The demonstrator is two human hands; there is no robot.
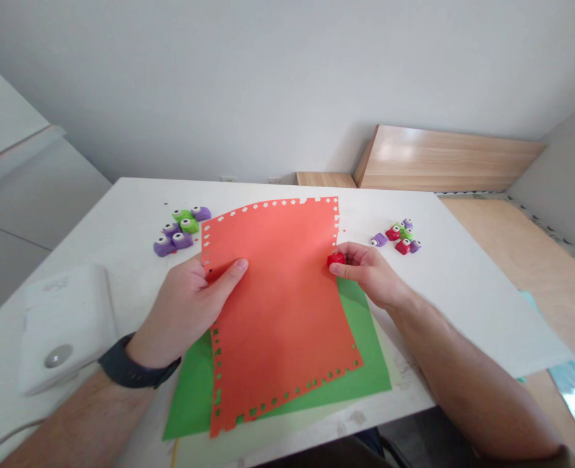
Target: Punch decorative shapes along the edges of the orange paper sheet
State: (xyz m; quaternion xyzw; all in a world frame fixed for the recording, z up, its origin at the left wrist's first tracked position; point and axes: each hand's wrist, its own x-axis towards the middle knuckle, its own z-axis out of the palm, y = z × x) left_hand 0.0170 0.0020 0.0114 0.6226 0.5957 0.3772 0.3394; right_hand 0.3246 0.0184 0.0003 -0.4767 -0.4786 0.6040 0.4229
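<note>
An orange paper sheet with small shapes punched along its edges is held up, slightly curved, over a green sheet. My left hand grips its left side, thumb on top and fingers hidden behind. At the right edge my right hand is closed on a small red craft punch, which sits on the paper's border. Cut holes run along the top, left and bottom edges and the upper part of the right edge, with one more near the bottom right corner.
Several purple and green punches cluster at the table's left. More punches in red, green and purple lie to the right. A white device with a cable stands beside my left forearm. Wooden boards lean behind the white table.
</note>
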